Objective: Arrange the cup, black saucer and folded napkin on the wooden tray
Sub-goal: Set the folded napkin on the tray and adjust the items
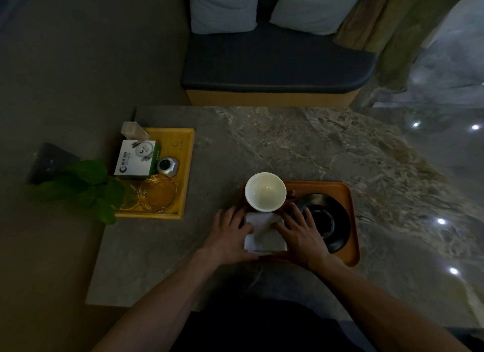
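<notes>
The wooden tray (349,220) is lying near the middle of the table (301,142), towards its near edge. The folded napkin (264,233) is lying flat at the tray's left end, and both hands are resting on it. The left hand (230,237) is lying palm down with fingers spread over the napkin's left edge, its thumb pressing on the cloth. The right hand (301,233) is lying palm down with fingers spread over the napkin's right edge, partly covering the black saucer (327,220). Neither hand is pinching anything. The white cup (265,191) is standing upright and empty at the tray's far-left corner, just beyond the napkin. The saucer is occupying the tray's right half, just beside the cup. A yellow tray (187,152) is sitting at the table's left edge, carrying a white box (136,159), a glass dish (157,193) and a small plant (86,186).
</notes>
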